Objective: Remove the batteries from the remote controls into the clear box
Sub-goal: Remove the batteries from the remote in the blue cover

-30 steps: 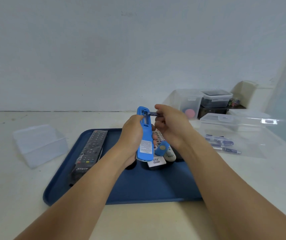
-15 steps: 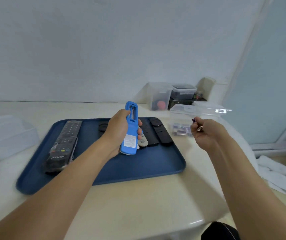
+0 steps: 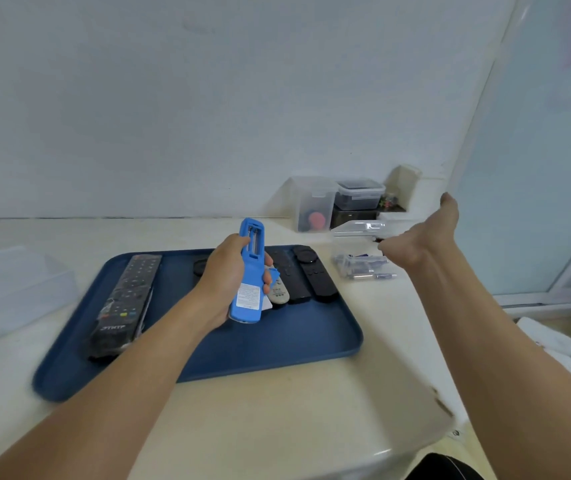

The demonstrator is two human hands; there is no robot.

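While the left hand [image 3: 232, 275] is gripping the upright blue remote [image 3: 247, 271], the right hand [image 3: 415, 244] is hovering over the clear box [image 3: 356, 251]; its grip cannot be told.

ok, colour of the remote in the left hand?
Bright blue remote, with a white label; head view shows it.

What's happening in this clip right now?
A person is emptying remotes of batteries. The left hand grips a blue remote upright over the blue tray, its battery bay open. The right hand reaches over the clear box, where several batteries already lie. Other remotes rest on the tray.
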